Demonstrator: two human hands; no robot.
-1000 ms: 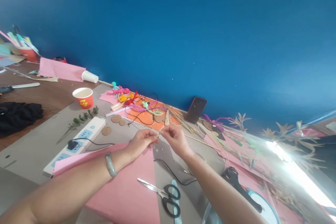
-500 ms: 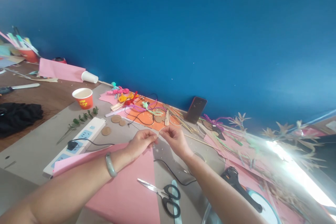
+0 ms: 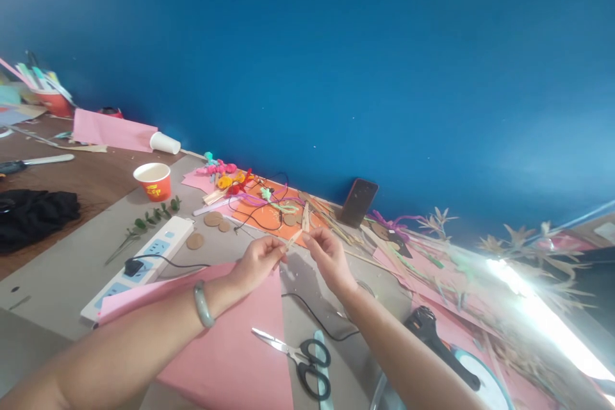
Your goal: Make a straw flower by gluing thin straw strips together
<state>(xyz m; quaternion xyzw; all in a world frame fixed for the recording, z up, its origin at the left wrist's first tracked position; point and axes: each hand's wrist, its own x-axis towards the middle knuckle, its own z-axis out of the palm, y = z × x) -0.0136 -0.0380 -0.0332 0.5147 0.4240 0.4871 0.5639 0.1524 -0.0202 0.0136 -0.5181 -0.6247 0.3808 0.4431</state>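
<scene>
Left hand [image 3: 257, 261] pinches a thin pale strip [image 3: 294, 239], possibly dried leaf; right hand [image 3: 329, 256] hovers beside it, fingers loosely parted, above the pink paper [image 3: 230, 346].

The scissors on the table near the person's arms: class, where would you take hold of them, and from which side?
Probably by the black loop handles: the scissors lie flat with the loops toward the right forearm and the slightly parted silver blades pointing left over the pink paper. Come from above on the handle side, beside the right hand, away from the tips.
</scene>
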